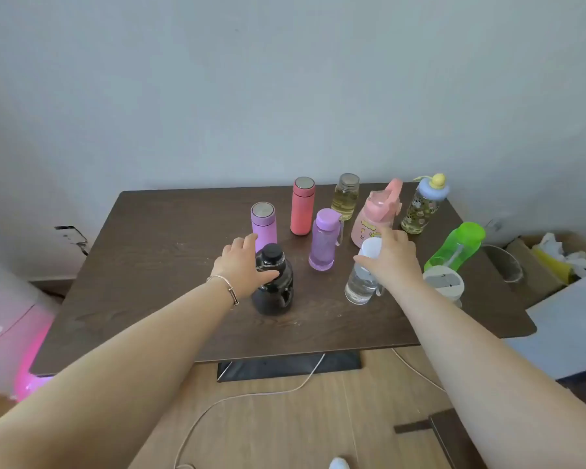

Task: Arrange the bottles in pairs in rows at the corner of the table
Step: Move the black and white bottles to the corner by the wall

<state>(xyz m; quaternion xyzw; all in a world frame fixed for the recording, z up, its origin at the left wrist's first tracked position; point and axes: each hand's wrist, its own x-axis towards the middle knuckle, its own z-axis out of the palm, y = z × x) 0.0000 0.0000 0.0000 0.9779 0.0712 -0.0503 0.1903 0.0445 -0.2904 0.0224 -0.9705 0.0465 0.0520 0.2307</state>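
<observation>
Several bottles stand on a dark wooden table (156, 265). My left hand (242, 265) grips the neck of a black bottle (274, 289) near the table's middle. My right hand (391, 260) wraps the top of a clear bottle with a white cap (362, 282). Behind them stand a purple flask (264, 223), a coral flask (302, 206), a translucent purple bottle (323, 240), a glass bottle of yellowish liquid (345, 198), a pink cartoon bottle (372, 220), a patterned bottle with a blue and yellow cap (422, 206), and a green bottle (457, 247).
A white-lidded cup (444, 284) stands right of my right wrist, near the table's right edge. A cardboard box with rubbish (555, 258) sits beyond that edge. A wall runs along the table's back. A cable (251, 397) trails over the floor below.
</observation>
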